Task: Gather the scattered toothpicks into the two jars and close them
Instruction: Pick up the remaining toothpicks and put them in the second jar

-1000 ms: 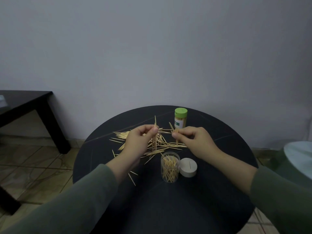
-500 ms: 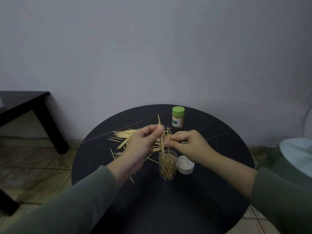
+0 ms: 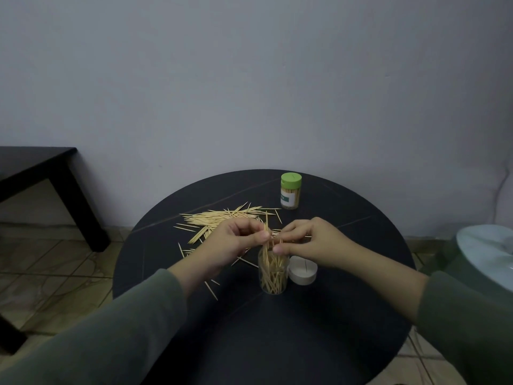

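On the round surface [image 3: 319,329] the open jar [image 3: 273,276] stands near the middle, its lid [image 3: 303,270] touching it on the right. Behind and to the left lies the toothpick heap [image 3: 222,218] — strays [image 3: 211,290] reach toward the near-left edge. The capped jar [image 3: 290,194] stands by the far edge, with both hands [image 3: 230,245] [image 3: 313,243] meeting directly over the open jar's mouth.

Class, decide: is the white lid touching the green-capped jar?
Apart. The head view shows bare black tabletop between the white lid and the green-capped jar.
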`<state>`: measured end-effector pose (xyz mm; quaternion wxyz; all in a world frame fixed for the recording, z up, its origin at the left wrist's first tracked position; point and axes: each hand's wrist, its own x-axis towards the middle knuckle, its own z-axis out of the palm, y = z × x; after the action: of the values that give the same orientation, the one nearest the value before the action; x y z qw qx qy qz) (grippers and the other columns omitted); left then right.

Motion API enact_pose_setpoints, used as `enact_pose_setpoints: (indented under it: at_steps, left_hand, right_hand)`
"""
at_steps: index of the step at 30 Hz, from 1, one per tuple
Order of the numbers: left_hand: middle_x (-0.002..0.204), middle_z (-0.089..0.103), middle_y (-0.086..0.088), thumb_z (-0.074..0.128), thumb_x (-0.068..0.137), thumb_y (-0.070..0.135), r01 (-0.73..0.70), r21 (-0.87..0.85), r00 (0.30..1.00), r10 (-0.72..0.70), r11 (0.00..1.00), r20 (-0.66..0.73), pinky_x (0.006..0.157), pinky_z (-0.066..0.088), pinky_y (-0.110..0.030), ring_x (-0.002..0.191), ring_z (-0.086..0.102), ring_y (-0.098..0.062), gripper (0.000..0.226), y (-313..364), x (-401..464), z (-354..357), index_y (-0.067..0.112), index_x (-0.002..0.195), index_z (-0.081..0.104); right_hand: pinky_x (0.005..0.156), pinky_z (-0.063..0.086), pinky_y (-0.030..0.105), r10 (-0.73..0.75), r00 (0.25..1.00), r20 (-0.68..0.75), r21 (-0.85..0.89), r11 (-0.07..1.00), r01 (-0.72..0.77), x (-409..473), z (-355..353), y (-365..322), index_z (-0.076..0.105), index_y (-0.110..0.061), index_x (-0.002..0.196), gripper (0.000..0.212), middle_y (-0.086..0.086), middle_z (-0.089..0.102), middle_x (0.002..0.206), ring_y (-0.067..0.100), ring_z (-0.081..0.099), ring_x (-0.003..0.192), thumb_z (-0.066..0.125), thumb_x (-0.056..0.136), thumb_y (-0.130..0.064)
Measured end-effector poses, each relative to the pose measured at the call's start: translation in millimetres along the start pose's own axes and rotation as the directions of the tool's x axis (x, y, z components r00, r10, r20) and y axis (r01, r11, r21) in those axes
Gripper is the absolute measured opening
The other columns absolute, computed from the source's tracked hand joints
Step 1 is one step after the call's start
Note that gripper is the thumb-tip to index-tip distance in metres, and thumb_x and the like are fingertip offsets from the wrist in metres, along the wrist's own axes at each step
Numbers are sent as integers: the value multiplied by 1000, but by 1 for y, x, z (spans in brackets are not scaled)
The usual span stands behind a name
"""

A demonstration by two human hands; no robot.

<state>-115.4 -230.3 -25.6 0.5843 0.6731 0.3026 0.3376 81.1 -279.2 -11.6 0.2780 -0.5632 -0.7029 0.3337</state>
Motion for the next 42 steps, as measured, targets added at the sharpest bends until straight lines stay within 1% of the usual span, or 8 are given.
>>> enact_pose_setpoints:
  at_steps: [5,9,14,28,32,36,39,42]
  left_hand:
    - [86,70,2,75,79,16,-50,267,995,24,963,100,78,47,-25,83,61,-9,7,-4,1,-17,19,85,74]
    - [96,70,9,71,78,42,-141,405,988,106,904,108,75,45,-16,89,62,-3,27,4,-1,-18,25,100,73]
    - [90,72,9,67,84,40,-139,482,988,152,865,12,83,52,-42,89,64,-18,17,7,0,-14,26,90,75]
    - [108,58,22,43,76,33,-391,716,921,242,578,306,90,36,-20,105,47,-3,43,15,0,-7,28,104,75]
    - [106,61,26,50,73,13,-342,683,939,216,645,266,90,39,-25,105,48,-4,34,14,1,-12,29,81,79]
    - [105,64,19,53,87,5,-235,610,968,242,757,73,81,42,-18,102,55,0,38,12,1,-14,36,98,73]
    - [102,62,19,59,93,18,-83,722,988,152,687,-31,68,39,-11,83,53,7,25,6,7,-21,35,110,64]
    - [107,62,15,71,84,36,81,844,994,-106,530,-29,87,46,-22,99,56,-1,29,-5,11,-33,33,111,62]
  right_hand:
    - [70,40,16,48,998,36,-99,994,-44,-4,-3,-6,65,-42,118,65,-17,66,95,-2,57,82,69,58,-66]
    - [86,37,30,84,989,119,-267,962,-49,-7,-3,-10,60,-45,123,85,-20,61,92,1,51,84,61,45,-79]
    - [97,40,37,76,986,151,-295,955,-29,-5,1,-8,69,-41,111,86,-5,69,103,7,57,98,55,40,-88]
    - [80,35,28,49,987,150,-321,947,2,-1,-1,-9,74,-29,97,80,6,69,99,16,59,90,58,41,-84]
    - [102,37,37,97,978,184,-382,924,-20,0,-4,-12,61,-42,123,79,-13,63,119,7,51,110,66,52,-76]
    - [107,31,39,136,960,243,-551,834,22,3,-11,-10,50,-46,133,69,-12,55,130,12,42,121,70,70,-64]
    - [106,34,41,134,962,239,-569,822,27,4,-19,-2,53,-51,126,44,-18,53,125,10,46,114,66,85,-42]
    - [108,34,39,109,986,130,-608,794,-7,10,-18,5,60,-45,121,35,-17,55,126,6,50,112,61,91,-28]
